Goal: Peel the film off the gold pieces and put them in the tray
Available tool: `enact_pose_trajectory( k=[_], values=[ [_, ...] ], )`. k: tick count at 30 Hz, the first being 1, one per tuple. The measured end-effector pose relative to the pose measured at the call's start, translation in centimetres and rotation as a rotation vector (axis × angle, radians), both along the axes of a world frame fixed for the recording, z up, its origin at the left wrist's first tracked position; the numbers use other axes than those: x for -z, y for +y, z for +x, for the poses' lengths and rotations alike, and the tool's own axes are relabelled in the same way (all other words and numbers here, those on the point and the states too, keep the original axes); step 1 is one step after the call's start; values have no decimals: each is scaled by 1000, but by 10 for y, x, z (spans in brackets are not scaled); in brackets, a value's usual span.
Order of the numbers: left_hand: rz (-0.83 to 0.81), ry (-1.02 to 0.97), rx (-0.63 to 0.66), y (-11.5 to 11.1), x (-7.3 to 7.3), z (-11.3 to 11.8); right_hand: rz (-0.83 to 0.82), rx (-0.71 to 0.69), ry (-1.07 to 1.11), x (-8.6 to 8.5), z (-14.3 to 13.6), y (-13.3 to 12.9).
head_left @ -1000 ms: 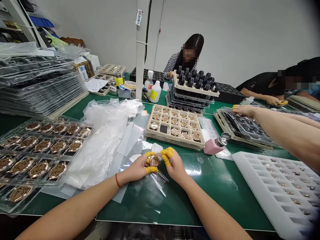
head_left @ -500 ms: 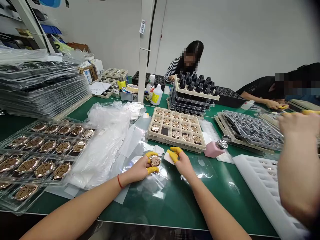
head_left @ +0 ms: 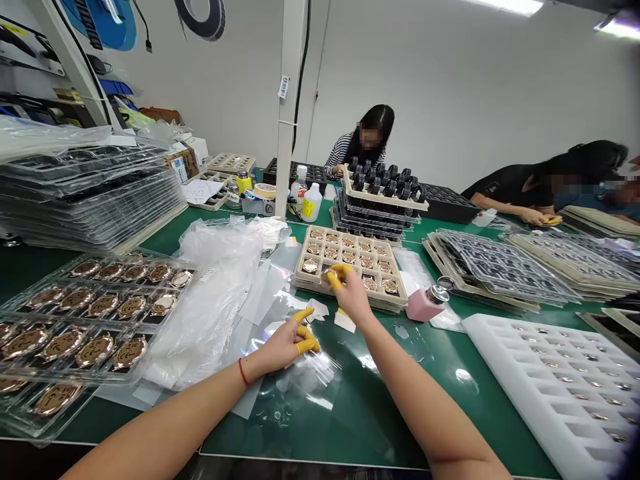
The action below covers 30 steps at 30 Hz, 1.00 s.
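My left hand [head_left: 293, 341], in yellow finger cots, is over clear plastic film on the green mat, its fingers apart and nothing between them. At the near edge of the beige tray [head_left: 350, 301], my right hand [head_left: 347, 287] pinches a round metallic watch case [head_left: 327, 273], partly hidden by the fingers, at a compartment of the front row. Rose-gold watch cases [head_left: 370, 283] sit in the other compartments. A small white block [head_left: 345, 320] with a yellow part lies on the mat below my right wrist.
A pink bottle [head_left: 427, 303] stands right of the beige tray. The white foam tray [head_left: 530, 380] lies at the right. Clear trays of watch cases [head_left: 100, 303] and plastic bags [head_left: 200, 300] are at the left. Two people [head_left: 363, 143] [head_left: 535, 187] work across the table.
The watch case has left my left hand, which has opened. My right hand has let go of the white block and moved up to the beige tray. The raised arm at the right is gone from view.
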<state>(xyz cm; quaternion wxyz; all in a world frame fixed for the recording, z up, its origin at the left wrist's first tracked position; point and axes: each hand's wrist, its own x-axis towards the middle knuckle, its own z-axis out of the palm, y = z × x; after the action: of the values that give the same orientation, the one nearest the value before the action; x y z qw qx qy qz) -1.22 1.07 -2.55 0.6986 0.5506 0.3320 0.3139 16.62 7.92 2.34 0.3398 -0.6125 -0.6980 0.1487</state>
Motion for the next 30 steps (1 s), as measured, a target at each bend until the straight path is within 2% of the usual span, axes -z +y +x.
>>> enact_pose_trajectory(
  k=[2, 4, 9, 15, 18, 21, 23, 25, 27, 28, 30],
  values=[
    [-13, 18, 1, -1, -5, 0, 16, 91, -158, -8, 8, 27],
    [-25, 48, -5, -2, -11, 0, 31, 113, -245, -11, 11, 43],
    [-37, 88, -10, -3, -15, 0, 93, 7, -328, -7, -6, 59],
    [-32, 95, -8, -3, -18, 0, 6, -56, -295, -3, -27, 75],
    [-9, 85, -14, -2, -17, -1, 15, -98, -235, -7, -27, 59],
    [20, 38, -62, 0, -10, -1, -27, -200, -47, -11, -21, 24],
    [17, -24, -78, 0, -7, 0, -209, -345, 193, -9, -15, -3],
    [9, -111, -50, -1, -6, 1, -472, -501, 403, -3, -10, -25],
    [13, -170, -5, -2, -8, 3, -673, -600, 513, 5, -6, -39],
    [23, -175, 7, -2, -9, 3, -714, -611, 553, 10, -5, -42],
    [41, -148, 2, -3, -12, 3, -667, -538, 580, 21, -4, -43]
  ],
)
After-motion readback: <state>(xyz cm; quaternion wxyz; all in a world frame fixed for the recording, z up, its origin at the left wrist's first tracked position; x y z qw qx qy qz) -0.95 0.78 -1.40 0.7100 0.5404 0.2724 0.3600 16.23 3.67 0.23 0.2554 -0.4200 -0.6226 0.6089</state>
